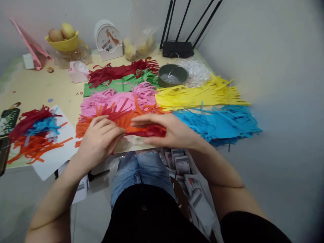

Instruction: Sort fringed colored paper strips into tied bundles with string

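A strip of red fringed paper (156,131) stretches between my two hands near the table's front edge, with its right end bunched into a roll. My left hand (97,141) is closed, its fingertips pinching the left part of the strip. My right hand (174,130) curves around the rolled end, fingers above and thumb below. Just beyond them lies orange fringed paper (121,121), partly hidden by my hands. Pink fringed paper (124,101) is behind the orange, and blue fringed paper (212,121) lies to the right of my right hand.
Yellow (192,96), green (103,88) and dark red fringed paper (121,72) lie farther back. A dark round tin (162,81) and a black router (178,49) stand behind. Cut strips (37,135) and a phone (9,121) are at left. Packets (183,165) sit below the table.
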The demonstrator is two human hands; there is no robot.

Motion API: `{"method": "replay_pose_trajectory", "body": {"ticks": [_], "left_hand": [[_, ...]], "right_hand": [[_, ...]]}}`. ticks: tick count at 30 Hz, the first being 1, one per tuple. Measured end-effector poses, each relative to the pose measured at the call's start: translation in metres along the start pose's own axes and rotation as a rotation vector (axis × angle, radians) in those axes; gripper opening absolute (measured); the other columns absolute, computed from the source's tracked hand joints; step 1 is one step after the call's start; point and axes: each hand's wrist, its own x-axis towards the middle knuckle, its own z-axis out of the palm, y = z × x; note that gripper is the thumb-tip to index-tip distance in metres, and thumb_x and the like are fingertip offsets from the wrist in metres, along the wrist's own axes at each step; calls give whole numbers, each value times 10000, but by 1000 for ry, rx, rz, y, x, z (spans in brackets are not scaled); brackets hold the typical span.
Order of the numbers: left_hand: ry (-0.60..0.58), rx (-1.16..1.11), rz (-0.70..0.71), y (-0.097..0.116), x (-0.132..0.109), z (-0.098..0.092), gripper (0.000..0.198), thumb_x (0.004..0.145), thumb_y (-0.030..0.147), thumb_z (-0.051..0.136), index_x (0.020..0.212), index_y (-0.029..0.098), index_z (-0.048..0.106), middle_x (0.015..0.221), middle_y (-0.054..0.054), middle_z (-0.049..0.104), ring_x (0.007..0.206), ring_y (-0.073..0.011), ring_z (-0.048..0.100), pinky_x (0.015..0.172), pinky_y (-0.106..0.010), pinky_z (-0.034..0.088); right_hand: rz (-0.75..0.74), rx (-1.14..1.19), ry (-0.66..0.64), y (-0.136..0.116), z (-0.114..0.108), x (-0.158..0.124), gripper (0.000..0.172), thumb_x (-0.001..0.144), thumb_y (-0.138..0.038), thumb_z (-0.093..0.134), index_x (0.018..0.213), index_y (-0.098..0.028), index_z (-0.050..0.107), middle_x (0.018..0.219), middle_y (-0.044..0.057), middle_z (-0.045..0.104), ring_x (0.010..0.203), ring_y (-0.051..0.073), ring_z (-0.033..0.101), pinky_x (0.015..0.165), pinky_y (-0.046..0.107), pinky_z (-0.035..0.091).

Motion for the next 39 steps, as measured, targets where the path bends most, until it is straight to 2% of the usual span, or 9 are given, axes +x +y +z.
{"method": "replay_pose_trajectory", "body": {"ticks": [2, 6, 10, 14, 20, 26, 28, 33, 39], "left_hand": [[146, 156, 127, 0, -3, 2, 153, 930, 180, 628, 1041, 246, 711, 934, -15, 777, 923, -190, 703, 1069, -467, 447], [320, 234, 260, -2, -11, 8, 239, 879, 168, 702, 1090, 279, 717, 1037, -13, 788, 978, -198, 728, 1109, -479, 417], [425, 161, 93, -2, -16, 23, 223, 892, 191, 691, 1088, 288, 737, 972, -20, 797, 986, -219, 733, 1116, -520, 402], [564, -130, -123, 13, -12, 40, 235, 882, 143, 682, 1058, 280, 754, 936, -12, 796, 1029, -219, 730, 1129, -518, 417], [604, -847, -517, 42, -1, 54, 198, 938, 203, 636, 1056, 243, 790, 1165, -80, 759, 1129, -220, 703, 1004, -372, 550], [729, -912, -675, 43, 0, 66, 132, 905, 281, 691, 954, 223, 798, 1117, -75, 768, 1105, -213, 705, 1005, -331, 539], [666, -866, -725, 41, -1, 62, 149, 914, 304, 674, 914, 204, 784, 996, -62, 779, 965, -182, 727, 907, -275, 562], [179, -921, -646, 41, -4, 43, 266, 911, 381, 653, 795, 162, 750, 661, -27, 686, 591, -126, 625, 594, -189, 513], [13, -1109, -821, 39, -12, 54, 430, 880, 494, 663, 618, 154, 646, 529, -13, 535, 489, -109, 488, 498, -200, 407]], "right_hand": [[109, 139, -28, -2, -5, 7, 341, 925, -364, 648, 1193, -159, 697, 1155, 76, 752, 1038, 167, 719, 888, 262, 565], [245, 446, -205, 1, 9, 17, 284, 917, -409, 655, 911, -133, 724, 815, 40, 767, 682, 99, 679, 637, 199, 530], [270, 693, -70, 5, 35, 14, 267, 848, -395, 741, 866, -137, 678, 654, -12, 711, 510, 55, 581, 489, 161, 433], [160, 749, 99, 0, 47, 11, 255, 837, -386, 761, 858, -142, 689, 669, -1, 725, 590, 86, 662, 602, 197, 530], [87, 537, 317, -1, 57, 12, 195, 905, -368, 691, 959, -181, 675, 828, 25, 767, 761, 129, 738, 736, 242, 588], [-95, -47, 487, 5, 59, 10, 148, 975, -283, 594, 1089, -198, 636, 994, 42, 743, 864, 129, 720, 793, 242, 570], [-209, -263, 460, 4, 49, 8, 212, 984, -270, 591, 1163, -176, 655, 986, 60, 737, 892, 142, 690, 849, 273, 555], [-321, -334, 216, 1, 25, -2, 257, 1022, -281, 526, 1103, -130, 718, 936, 70, 721, 901, 128, 645, 826, 231, 533], [-339, -449, -1, 4, 12, -9, 317, 1043, -319, 470, 1095, -99, 692, 1025, 92, 737, 962, 149, 633, 905, 249, 502]]}}
